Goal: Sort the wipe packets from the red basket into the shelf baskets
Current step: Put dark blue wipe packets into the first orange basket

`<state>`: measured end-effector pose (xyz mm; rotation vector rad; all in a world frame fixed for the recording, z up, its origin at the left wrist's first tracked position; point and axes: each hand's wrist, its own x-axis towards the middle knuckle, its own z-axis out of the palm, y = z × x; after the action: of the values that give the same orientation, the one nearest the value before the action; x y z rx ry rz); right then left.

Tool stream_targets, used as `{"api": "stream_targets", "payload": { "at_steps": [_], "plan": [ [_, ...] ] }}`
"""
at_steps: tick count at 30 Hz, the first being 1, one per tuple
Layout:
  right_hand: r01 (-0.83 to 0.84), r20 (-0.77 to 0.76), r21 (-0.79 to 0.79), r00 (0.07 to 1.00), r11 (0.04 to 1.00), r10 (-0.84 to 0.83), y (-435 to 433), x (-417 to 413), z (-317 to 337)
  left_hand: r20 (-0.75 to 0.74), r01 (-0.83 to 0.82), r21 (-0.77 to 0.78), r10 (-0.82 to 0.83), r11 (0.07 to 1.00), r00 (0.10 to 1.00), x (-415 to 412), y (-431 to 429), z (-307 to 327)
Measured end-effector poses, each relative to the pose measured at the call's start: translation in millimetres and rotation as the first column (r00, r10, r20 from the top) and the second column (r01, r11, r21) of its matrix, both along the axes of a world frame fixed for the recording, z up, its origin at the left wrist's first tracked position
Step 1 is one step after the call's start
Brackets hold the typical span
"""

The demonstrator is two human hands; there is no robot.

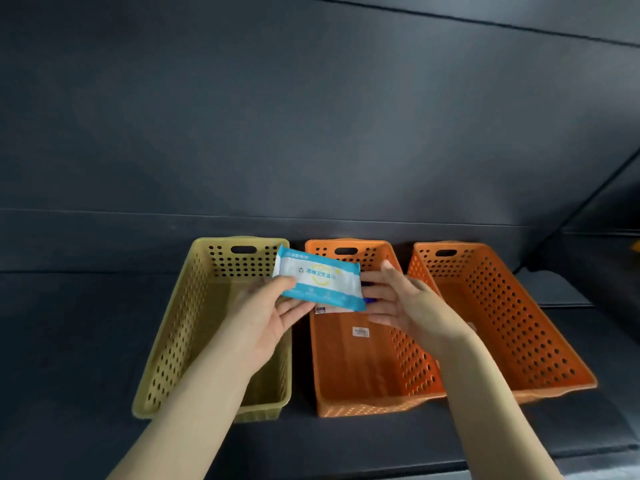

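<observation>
A blue and white wipe packet (320,278) is pinched at its left end by my left hand (273,313), held above the gap between the yellow basket (183,327) and the middle orange basket (367,372). My right hand (405,299) is beside the packet's right end with fingers spread; a small dark blue bit shows at its fingertips, and I cannot tell what it is. Another white packet edge (325,310) peeks out below the held one, inside the middle basket. The red basket is out of view.
A second orange basket (512,317) stands to the right. All three sit side by side on a dark shelf (69,341) with a dark back wall behind. A small label (361,331) is stuck on the middle basket's floor.
</observation>
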<state>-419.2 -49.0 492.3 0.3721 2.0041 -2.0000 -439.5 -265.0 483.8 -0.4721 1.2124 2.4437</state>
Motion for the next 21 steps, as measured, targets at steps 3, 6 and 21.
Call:
{"api": "stream_targets", "payload": {
  "at_steps": [3, 6, 21],
  "plan": [
    [0.163, -0.012, -0.044, 0.986, 0.986, -0.164, 6, 17, 0, -0.021, 0.068, 0.028, -0.067, 0.997, 0.998, 8, 29, 3],
    [0.328, 0.038, -0.255, 0.943, 0.909, -0.33, 20, 25, -5, -0.066, 0.151, -0.011, -0.151, 0.989, 0.986, 16, 56, 3],
    [0.732, -0.219, 0.147, 0.68, 0.665, -0.7, 175, 17, -10, -0.145, 0.275, -0.7, -0.508, 0.66, 0.849, -23, 161, -12]
  ]
}}
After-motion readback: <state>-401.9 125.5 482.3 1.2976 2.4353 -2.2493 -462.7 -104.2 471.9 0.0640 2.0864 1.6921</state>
